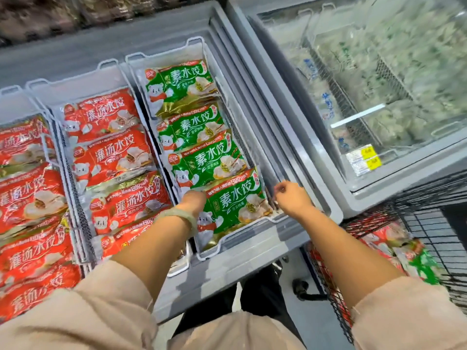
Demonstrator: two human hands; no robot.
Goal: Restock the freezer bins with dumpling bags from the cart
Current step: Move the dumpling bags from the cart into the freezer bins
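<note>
The nearest green dumpling bag lies flat at the near end of the green-bag bin, its long axis running across the bin, tilted so the right end sits a little farther away; the printed lettering reads upright from the person's side. Beyond that bag, three more green bags overlap one another in a row toward the far end of the same bin. The left hand, with a pale bracelet at the wrist, has its fingers tucked under the nearest bag's left edge, so whether they pinch it cannot be told. The right hand is at the bag's right end by the freezer rim, fingers curled loosely; any hold there is unclear. Left of the bag, red dumpling bags fill the neighbouring bins. Right of it and nearer, the wire cart holds more red and green bags. A glass-lidded freezer stands beyond the cart.
</note>
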